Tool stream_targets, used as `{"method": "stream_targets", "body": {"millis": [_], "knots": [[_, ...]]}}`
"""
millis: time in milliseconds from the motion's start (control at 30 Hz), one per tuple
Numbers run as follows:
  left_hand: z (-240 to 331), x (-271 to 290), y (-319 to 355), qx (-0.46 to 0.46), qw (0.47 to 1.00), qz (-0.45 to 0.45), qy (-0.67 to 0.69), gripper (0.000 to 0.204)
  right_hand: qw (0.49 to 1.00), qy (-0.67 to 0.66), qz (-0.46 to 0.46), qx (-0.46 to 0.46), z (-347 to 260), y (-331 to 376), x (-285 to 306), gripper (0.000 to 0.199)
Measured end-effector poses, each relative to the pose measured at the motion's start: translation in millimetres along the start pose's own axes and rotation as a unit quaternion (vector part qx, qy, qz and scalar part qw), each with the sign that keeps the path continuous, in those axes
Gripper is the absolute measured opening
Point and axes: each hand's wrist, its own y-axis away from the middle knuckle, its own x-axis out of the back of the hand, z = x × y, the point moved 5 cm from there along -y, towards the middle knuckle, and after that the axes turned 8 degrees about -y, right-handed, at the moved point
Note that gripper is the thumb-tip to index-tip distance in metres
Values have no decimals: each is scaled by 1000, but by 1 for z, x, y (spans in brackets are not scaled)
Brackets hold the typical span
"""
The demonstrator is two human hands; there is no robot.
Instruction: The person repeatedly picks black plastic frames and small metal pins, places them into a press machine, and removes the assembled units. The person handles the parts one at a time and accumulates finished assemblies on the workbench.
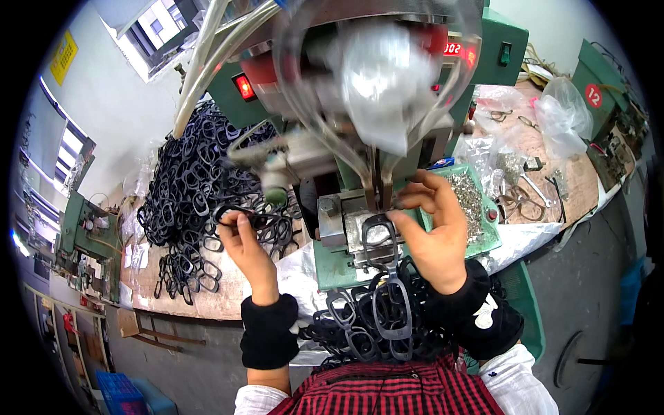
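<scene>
A dark eyeglass frame (394,304) hangs from the metal block (354,232) of a green bench machine, one rim resting on the block under the narrow vertical tooling (374,181). My right hand (443,232) pinches the upper end of this frame with thumb and fingers; the fingertips are partly hidden by the tooling. My left hand (249,256) is closed at the edge of a large heap of black eyeglass frames (190,166), with another eyeglass frame (232,209) between its fingertips. More frames (346,321) lie piled in front of my body, below the machine.
A green tray (492,235) of small metal parts stands right of the tooling. Farther right lie a wrench (536,188), loose frames (520,204) and a clear plastic bag (564,107). Clear hoses (197,69) and a blurred plastic-wrapped part (377,79) hang overhead.
</scene>
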Motion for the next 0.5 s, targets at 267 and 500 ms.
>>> {"method": "stream_targets", "body": {"millis": [267, 500], "knots": [[179, -68, 25, -311, 929, -198, 24, 17, 999, 17, -23, -26, -7, -2, -12, 66], [176, -53, 44, -335, 914, -229, 8, 14, 954, 236, 12, 185, -27, -4, 10, 13]]}}
